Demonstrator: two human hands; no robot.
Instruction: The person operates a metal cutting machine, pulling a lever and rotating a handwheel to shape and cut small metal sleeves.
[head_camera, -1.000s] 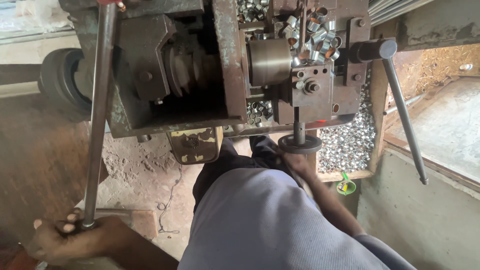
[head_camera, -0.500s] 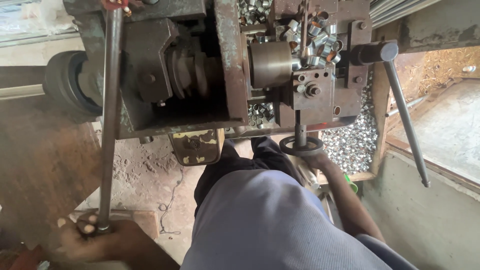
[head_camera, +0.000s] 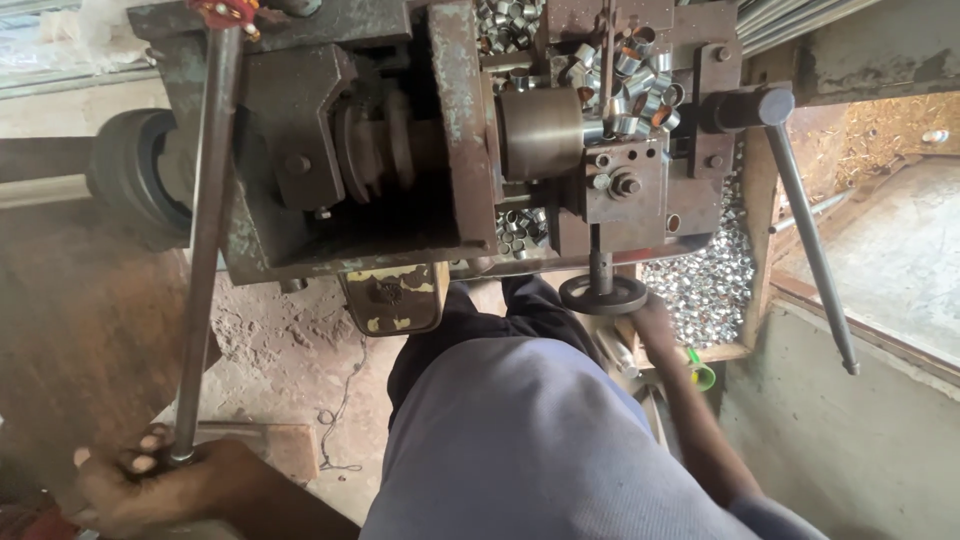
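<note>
You are leaning over a rusty lathe-like machine (head_camera: 450, 150), its steel body filling the upper view. Your left hand (head_camera: 150, 485) is gripping the bottom end of the long lever bar (head_camera: 205, 250), fingers clamped around it at lower left. Your right hand (head_camera: 652, 322) is reaching up to the small handwheel (head_camera: 603, 294) under the tool block, touching its rim; you cannot tell how tightly it is closing. The 2 hands are working well apart. Small metal rings (head_camera: 700, 285) are lying heaped beside the handwheel.
</note>
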